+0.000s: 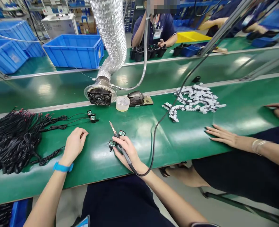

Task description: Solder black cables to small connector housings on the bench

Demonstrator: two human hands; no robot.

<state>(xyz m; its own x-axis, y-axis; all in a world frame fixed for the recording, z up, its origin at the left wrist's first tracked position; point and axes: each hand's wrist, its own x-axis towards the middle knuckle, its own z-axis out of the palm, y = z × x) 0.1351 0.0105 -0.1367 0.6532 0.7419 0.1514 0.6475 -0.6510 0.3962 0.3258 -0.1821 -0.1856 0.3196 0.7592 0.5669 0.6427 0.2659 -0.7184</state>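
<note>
My right hand (130,153) grips a soldering iron (124,152), its tip slanting up and to the left over the green bench. Close by my right fingertips are a small black housing with a green circuit board (112,144) and a second such housing (122,133). On the left, my left hand (75,143) rests low over the bench with thumb and fingers pinched together; whatever is between them is too small to make out. Beyond it lie two more housings with boards (92,119), joined to black cables (59,126).
A large heap of black cables (14,142) covers the bench's left end. Ahead stand a fume extractor fan (100,96), a round clear tub (122,104) and a soldering iron stand (136,98). White-and-black small parts (198,99) lie right, near a co-worker's hands (222,136). The iron's cord (154,135) arches overhead.
</note>
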